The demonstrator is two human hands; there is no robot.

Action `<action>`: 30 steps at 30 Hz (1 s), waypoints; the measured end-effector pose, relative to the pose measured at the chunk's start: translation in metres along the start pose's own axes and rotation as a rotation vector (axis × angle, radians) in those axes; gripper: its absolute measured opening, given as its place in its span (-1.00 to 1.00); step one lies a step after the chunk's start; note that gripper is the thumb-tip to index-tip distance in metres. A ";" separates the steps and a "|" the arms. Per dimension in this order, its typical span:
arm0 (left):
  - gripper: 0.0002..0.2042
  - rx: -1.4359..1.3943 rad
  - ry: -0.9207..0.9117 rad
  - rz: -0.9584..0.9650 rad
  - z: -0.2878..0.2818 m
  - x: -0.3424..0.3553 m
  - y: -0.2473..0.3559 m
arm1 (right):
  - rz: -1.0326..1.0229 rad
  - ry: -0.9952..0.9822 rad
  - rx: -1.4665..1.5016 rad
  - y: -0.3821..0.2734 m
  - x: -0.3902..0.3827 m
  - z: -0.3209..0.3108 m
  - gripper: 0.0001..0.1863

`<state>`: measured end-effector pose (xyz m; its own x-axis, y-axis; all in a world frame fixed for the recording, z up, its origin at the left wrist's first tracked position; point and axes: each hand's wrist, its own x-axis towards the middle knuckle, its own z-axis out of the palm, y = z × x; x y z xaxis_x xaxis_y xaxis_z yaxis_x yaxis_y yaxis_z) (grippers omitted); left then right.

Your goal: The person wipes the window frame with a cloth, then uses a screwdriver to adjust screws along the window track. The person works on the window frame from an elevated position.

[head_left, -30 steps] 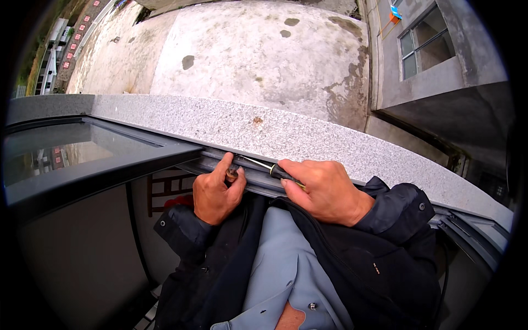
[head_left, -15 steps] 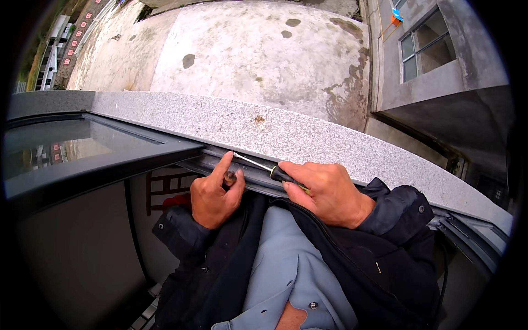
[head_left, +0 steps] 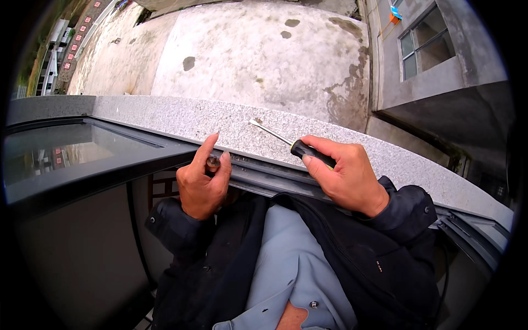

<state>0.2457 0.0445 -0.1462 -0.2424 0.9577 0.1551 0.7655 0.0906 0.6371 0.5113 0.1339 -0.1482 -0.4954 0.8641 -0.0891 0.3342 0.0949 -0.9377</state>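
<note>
In my right hand is a flat-tipped screwdriver with a black and yellow handle and steel shaft, its tip over the pale granite ledge, angled up-left. My left hand, index finger raised, is closed round a small dark brownish object, mostly hidden and too unclear to name. Both hands are over the dark metal window track, which runs along the inner side of the ledge. A dark-framed glass sash lies left of my left hand.
Beyond the ledge, far below, is a stained concrete yard. At the right is a grey wall with a window and a small orange-and-blue object. A wooden chair shows below the sash, and more track at the lower right.
The screwdriver has come out of the track, its tip moving up over the ledge as my right hand rose. My left hand has shifted left and up, away from the screwdriver.
</note>
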 end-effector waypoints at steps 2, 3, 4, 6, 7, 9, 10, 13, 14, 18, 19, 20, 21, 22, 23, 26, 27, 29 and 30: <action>-0.71 0.013 -0.019 -0.035 -0.005 -0.004 -0.001 | -0.069 -0.005 -0.010 0.002 -0.002 0.000 -0.69; -0.72 0.032 -0.030 -0.039 -0.007 -0.007 -0.007 | -0.107 -0.010 -0.019 0.002 -0.003 0.000 -0.69; -0.74 0.050 -0.041 -0.043 -0.006 -0.010 -0.012 | -0.139 -0.024 -0.038 0.002 -0.005 -0.001 -0.70; -0.76 0.049 -0.056 -0.043 -0.005 -0.014 -0.015 | -0.205 -0.056 -0.073 0.001 -0.008 -0.003 -0.70; -0.76 0.049 -0.063 -0.045 -0.004 -0.016 -0.017 | -0.248 -0.078 -0.080 0.001 -0.008 -0.004 -0.70; -0.74 0.078 -0.084 -0.038 0.001 -0.017 -0.022 | -0.220 -0.168 -0.145 -0.004 -0.009 -0.010 -0.71; -0.73 0.090 -0.094 -0.034 0.003 -0.018 -0.023 | -0.205 -0.212 -0.181 -0.006 -0.010 -0.012 -0.72; -0.69 0.107 -0.156 -0.069 0.005 -0.019 -0.020 | -0.238 -0.224 -0.271 -0.004 -0.010 -0.013 -0.75; -0.68 0.108 -0.169 -0.063 0.006 -0.020 -0.019 | -0.239 -0.234 -0.307 -0.005 -0.011 -0.013 -0.77; -0.66 0.127 -0.167 0.004 0.010 -0.022 -0.021 | -0.248 -0.241 -0.389 -0.008 -0.011 -0.007 -0.80; -0.66 0.135 -0.181 -0.013 0.009 -0.021 -0.021 | -0.250 -0.244 -0.404 -0.009 -0.010 -0.004 -0.81; -0.65 0.143 -0.194 -0.030 0.008 -0.021 -0.020 | -0.253 -0.248 -0.419 -0.009 -0.010 -0.002 -0.81; -0.65 0.136 -0.189 -0.025 0.008 -0.021 -0.021 | -0.250 -0.247 -0.416 -0.010 -0.010 0.000 -0.82; -0.66 0.128 -0.184 -0.020 0.009 -0.021 -0.021 | -0.248 -0.245 -0.413 -0.010 -0.009 0.003 -0.82; -0.66 0.120 -0.179 -0.015 0.009 -0.021 -0.021 | -0.246 -0.244 -0.410 -0.009 -0.009 0.005 -0.82; -0.67 0.117 -0.176 -0.025 0.010 -0.020 -0.019 | -0.239 -0.236 -0.403 -0.008 -0.007 0.009 -0.82; -0.67 0.114 -0.169 -0.012 0.010 -0.020 -0.018 | -0.237 -0.237 -0.399 -0.007 -0.007 0.011 -0.81; -0.67 0.107 -0.155 0.012 0.011 -0.020 -0.018 | -0.233 -0.240 -0.390 -0.005 -0.005 0.016 -0.81; -0.67 0.106 -0.157 0.007 0.011 -0.020 -0.018 | -0.239 -0.233 -0.382 -0.004 -0.004 0.018 -0.81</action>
<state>0.2431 0.0263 -0.1692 -0.1474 0.9885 0.0336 0.8275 0.1046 0.5517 0.4974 0.1209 -0.1503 -0.7451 0.6669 -0.0009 0.4379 0.4881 -0.7550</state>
